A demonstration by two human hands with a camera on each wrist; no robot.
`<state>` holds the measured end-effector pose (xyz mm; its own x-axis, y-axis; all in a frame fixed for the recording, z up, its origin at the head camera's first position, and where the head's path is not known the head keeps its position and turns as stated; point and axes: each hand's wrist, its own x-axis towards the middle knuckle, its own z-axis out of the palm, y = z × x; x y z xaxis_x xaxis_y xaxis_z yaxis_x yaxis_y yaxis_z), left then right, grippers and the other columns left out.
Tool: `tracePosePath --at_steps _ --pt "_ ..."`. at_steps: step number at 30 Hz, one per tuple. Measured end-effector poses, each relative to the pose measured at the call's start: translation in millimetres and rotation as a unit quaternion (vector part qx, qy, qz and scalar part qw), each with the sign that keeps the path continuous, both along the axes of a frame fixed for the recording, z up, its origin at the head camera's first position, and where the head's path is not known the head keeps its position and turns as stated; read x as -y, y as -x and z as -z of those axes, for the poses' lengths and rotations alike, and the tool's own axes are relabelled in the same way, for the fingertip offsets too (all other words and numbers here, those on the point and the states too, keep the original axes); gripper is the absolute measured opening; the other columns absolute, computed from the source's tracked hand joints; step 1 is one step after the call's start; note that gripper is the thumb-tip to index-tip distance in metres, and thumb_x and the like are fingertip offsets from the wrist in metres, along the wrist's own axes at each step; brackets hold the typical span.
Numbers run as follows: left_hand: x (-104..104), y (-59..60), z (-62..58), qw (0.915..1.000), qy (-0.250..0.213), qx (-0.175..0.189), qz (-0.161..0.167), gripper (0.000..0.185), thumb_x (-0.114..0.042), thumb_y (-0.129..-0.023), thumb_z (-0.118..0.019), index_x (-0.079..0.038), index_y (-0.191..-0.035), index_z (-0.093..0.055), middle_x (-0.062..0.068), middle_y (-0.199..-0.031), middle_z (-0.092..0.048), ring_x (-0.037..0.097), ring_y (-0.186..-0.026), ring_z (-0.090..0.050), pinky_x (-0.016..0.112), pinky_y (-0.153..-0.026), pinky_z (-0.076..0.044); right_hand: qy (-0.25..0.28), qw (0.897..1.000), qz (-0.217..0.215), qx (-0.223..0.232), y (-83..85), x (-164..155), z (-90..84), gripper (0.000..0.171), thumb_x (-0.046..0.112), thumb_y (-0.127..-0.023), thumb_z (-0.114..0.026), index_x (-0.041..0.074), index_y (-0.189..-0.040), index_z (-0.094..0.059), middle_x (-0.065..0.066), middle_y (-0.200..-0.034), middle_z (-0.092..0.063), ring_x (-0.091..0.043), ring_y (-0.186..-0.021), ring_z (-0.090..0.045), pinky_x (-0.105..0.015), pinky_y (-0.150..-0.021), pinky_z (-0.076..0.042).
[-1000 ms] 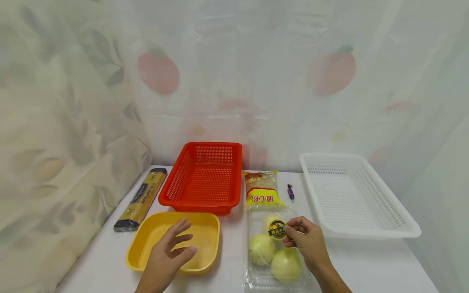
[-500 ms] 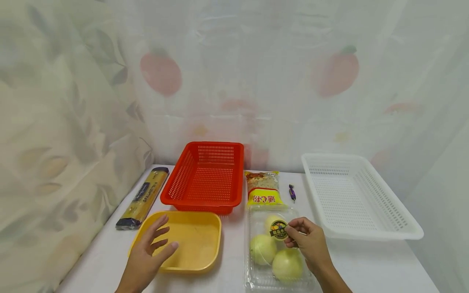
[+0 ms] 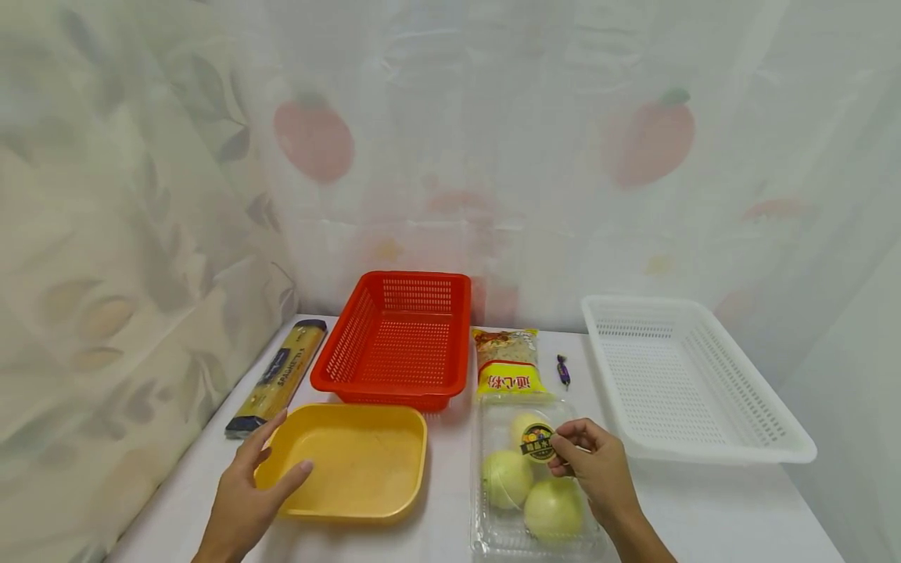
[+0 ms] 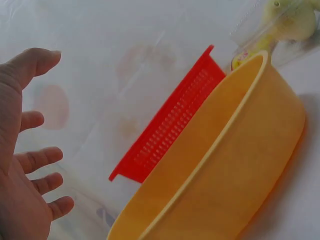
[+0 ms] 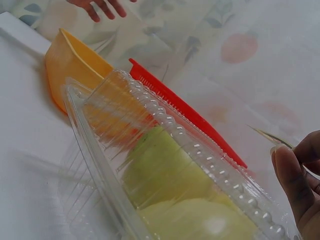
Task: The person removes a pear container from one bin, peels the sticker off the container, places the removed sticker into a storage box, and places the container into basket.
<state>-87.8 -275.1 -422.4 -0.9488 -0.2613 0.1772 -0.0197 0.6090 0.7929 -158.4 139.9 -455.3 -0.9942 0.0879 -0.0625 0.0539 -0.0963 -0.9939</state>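
Note:
My right hand (image 3: 597,473) pinches a round black-and-gold fruit sticker (image 3: 538,442) between thumb and fingertips. In the right wrist view the sticker (image 5: 267,134) shows edge-on, above the lid of a clear plastic clamshell box (image 3: 496,538). Three pale yellow-green round fruits (image 3: 553,508) lie inside that box. Over at the left, my left hand (image 3: 242,489) is held with its fingers spread, overlapping the left rim of a yellow plastic basin (image 3: 352,473) in the head view. The left wrist view shows this hand (image 4: 25,165) apart from the basin, holding nothing.
Behind the basin stands a red perforated basket (image 3: 415,352). A spaghetti pack (image 3: 281,375) lies at the left, a yellow-labelled macaroni bag (image 3: 508,363) behind the clamshell. One purple-wrapped candy (image 3: 563,371) lies beside a white perforated basket (image 3: 693,391) at right.
My left hand has moved left, from over the middle of the yellow basin to its left rim. My right hand keeps its pinch on the sticker, nearly still. The head view has shifted slightly.

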Motion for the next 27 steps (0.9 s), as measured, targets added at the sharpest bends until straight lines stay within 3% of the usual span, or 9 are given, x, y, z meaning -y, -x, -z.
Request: tracePosePath --at_steps 3,6,11,14,16,18,27 --pt "7.9 -1.9 5.6 0.9999 0.002 -0.012 -0.006 0.078 -0.034 -0.084 -0.077 -0.018 -0.149 -0.038 0.015 -0.146 -0.039 0.036 -0.130 -0.034 0.058 -0.101 -0.032 0.000 1.000 0.000 -0.002 -0.1 -0.3 0.5 0.011 -0.008 -0.085 -0.067 -0.007 -0.092 -0.059 -0.022 -0.080 -0.061 -0.027 -0.059 -0.064 -0.035 -0.056 -0.057" --pt "14.4 -3.1 12.3 0.9996 0.015 -0.020 -0.012 0.075 -0.034 -0.084 -0.076 -0.023 -0.149 -0.039 0.012 -0.145 -0.041 0.030 -0.129 -0.034 0.041 -0.104 -0.032 0.000 1.000 0.001 -0.004 -0.2 -0.7 1.1 0.010 -0.008 -0.085 -0.067 -0.007 -0.092 -0.059 -0.022 -0.081 -0.061 -0.027 -0.059 -0.064 -0.035 -0.056 -0.057" --pt "24.8 -4.5 25.2 0.9988 0.028 -0.037 -0.014 0.073 -0.029 -0.084 -0.076 -0.024 -0.148 -0.041 0.011 -0.143 -0.044 0.025 -0.126 -0.035 0.018 -0.096 -0.027 0.002 1.000 0.005 -0.006 -0.3 -1.1 2.1 0.009 -0.007 -0.085 -0.068 -0.004 -0.089 -0.060 -0.022 -0.081 -0.061 -0.027 -0.058 -0.064 -0.035 -0.055 -0.057" --pt "31.2 -4.3 32.7 0.9992 0.027 -0.025 -0.016 0.073 -0.029 -0.085 -0.076 -0.021 -0.148 -0.040 0.012 -0.144 -0.043 0.027 -0.126 -0.034 0.026 -0.100 -0.030 0.003 1.000 0.008 -0.008 0.0 -1.1 2.6 0.008 -0.007 -0.086 -0.068 -0.003 -0.087 -0.060 -0.022 -0.080 -0.061 -0.027 -0.058 -0.064 -0.034 -0.055 -0.057" --pt "34.8 -3.9 37.7 0.9995 0.023 -0.009 -0.017 0.074 -0.032 -0.085 -0.075 -0.019 -0.149 -0.039 0.015 -0.145 -0.041 0.031 -0.127 -0.033 0.042 -0.103 -0.032 0.005 1.000 0.008 -0.009 -0.1 -1.0 2.4 0.008 -0.006 -0.086 -0.067 -0.003 -0.087 -0.060 -0.022 -0.080 -0.061 -0.026 -0.057 -0.064 -0.034 -0.054 -0.057" --pt "38.4 -3.7 42.4 0.9997 0.016 0.007 -0.018 0.075 -0.035 -0.085 -0.074 -0.017 -0.149 -0.039 0.017 -0.145 -0.039 0.035 -0.128 -0.032 0.058 -0.099 -0.032 0.004 1.000 0.008 -0.008 -0.3 -0.7 2.0 0.008 -0.007 -0.086 -0.067 -0.003 -0.087 -0.061 -0.022 -0.080 -0.061 -0.026 -0.057 -0.064 -0.034 -0.054 -0.057" --pt "51.1 -5.3 64.2 0.9989 0.017 0.043 -0.012 0.076 -0.035 -0.086 -0.073 -0.009 -0.148 -0.037 0.023 -0.146 -0.035 0.041 -0.129 -0.030 0.058 -0.094 -0.033 0.000 1.000 0.006 -0.013 -0.2 0.1 2.9 0.008 -0.007 -0.086 -0.067 -0.004 -0.089 -0.060 -0.022 -0.080 -0.061 -0.026 -0.057 -0.063 -0.034 -0.054 -0.057"
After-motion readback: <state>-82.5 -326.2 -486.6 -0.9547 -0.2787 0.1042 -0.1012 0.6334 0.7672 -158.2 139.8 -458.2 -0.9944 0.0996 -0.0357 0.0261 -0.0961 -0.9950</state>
